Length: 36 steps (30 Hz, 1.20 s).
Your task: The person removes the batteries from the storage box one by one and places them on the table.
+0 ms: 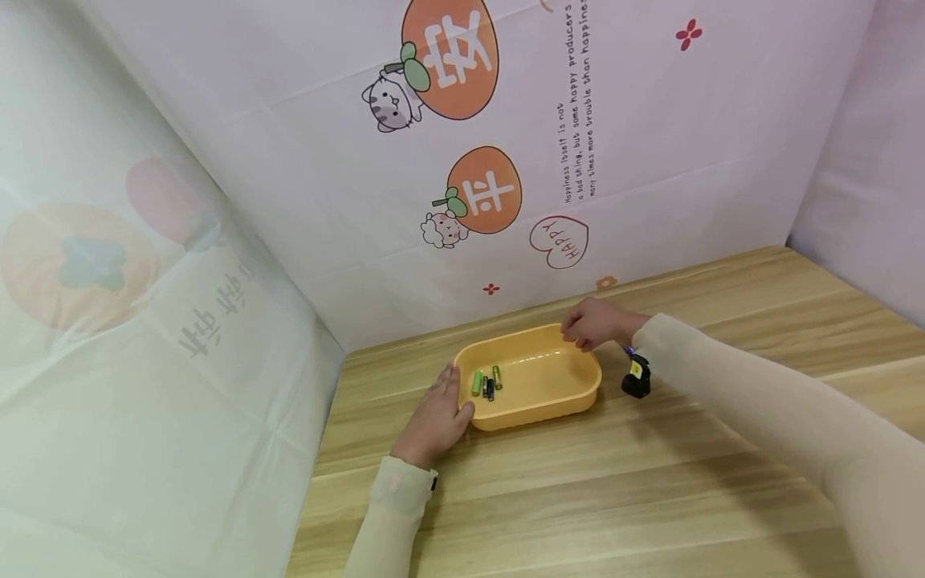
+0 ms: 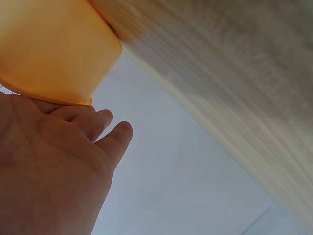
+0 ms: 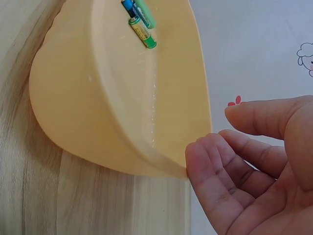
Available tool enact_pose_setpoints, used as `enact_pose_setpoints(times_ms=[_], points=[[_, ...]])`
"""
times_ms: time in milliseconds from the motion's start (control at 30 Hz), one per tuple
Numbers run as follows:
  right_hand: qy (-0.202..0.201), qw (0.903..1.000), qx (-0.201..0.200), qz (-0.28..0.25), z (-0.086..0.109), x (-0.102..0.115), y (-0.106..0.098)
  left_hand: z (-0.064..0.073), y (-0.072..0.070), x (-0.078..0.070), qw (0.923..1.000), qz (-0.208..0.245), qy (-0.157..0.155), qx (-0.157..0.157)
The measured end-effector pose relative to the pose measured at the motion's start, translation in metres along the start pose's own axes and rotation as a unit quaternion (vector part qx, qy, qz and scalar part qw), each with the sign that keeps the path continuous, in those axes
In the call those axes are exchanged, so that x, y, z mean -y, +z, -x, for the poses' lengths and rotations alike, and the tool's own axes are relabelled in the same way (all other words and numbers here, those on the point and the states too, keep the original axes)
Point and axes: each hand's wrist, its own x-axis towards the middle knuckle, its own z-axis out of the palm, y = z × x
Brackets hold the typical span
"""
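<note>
A yellow oval plastic tray (image 1: 531,416) stands on the wooden table. At its left end lie several small batteries: a light green battery (image 1: 477,382), a gold and green battery (image 1: 497,377) and dark batteries (image 1: 490,389). My left hand (image 1: 436,413) rests along the tray's left end, fingers extended against the outside of the rim (image 2: 54,100). At the far right corner, my right hand (image 1: 596,323) has its fingertips right at the rim. In the right wrist view its fingers (image 3: 215,176) are bent a little, and the thumb stands apart from them.
A black and yellow tape measure (image 1: 637,377) sits right of the tray, under the right forearm. White printed cloth (image 1: 347,201) rises behind the table (image 1: 535,490) and hangs on both sides.
</note>
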Motion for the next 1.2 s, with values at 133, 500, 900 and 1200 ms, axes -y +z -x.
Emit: enact_pose_setpoints(times_ms=[133, 500, 900, 1200], points=[[-0.005, 1.0, 0.003, 0.002, 0.0, 0.001, 0.003, 0.001, 0.0, 0.0, 1.0, 0.003, -0.004, 0.001], [0.001, 1.0, -0.003, -0.006, -0.007, 0.001, 0.014, 0.001, 0.0, -0.001, 1.0, -0.001, -0.003, -0.003], [-0.007, 0.9995, -0.002, -0.03, -0.015, 0.0, 0.032, 0.001, -0.001, -0.002, 1.0, -0.001, 0.005, -0.008], [-0.008, 0.9995, 0.004, -0.03, -0.022, 0.003, 0.045, 0.001, 0.0, -0.002, 0.9999, 0.001, 0.005, -0.01]])
